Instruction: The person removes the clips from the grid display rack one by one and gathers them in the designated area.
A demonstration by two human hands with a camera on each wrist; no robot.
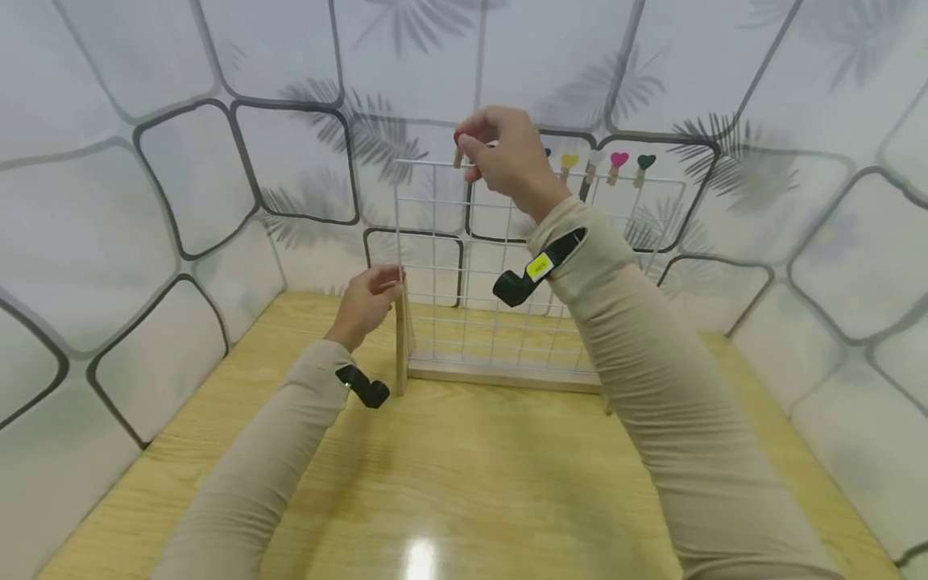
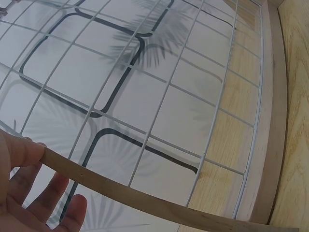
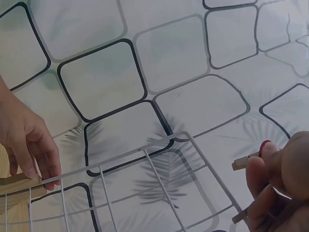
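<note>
— Your right hand point(image 1: 507, 157) pinches a small wooden peg point(image 3: 247, 161) with a red tip at the white wire grid's point(image 1: 464, 282) top-left corner.

— And your left hand point(image 1: 366, 304)?

— It grips the wooden side post point(image 2: 145, 195). Only your head camera shows four more heart pegs point(image 1: 618, 167).
</note>
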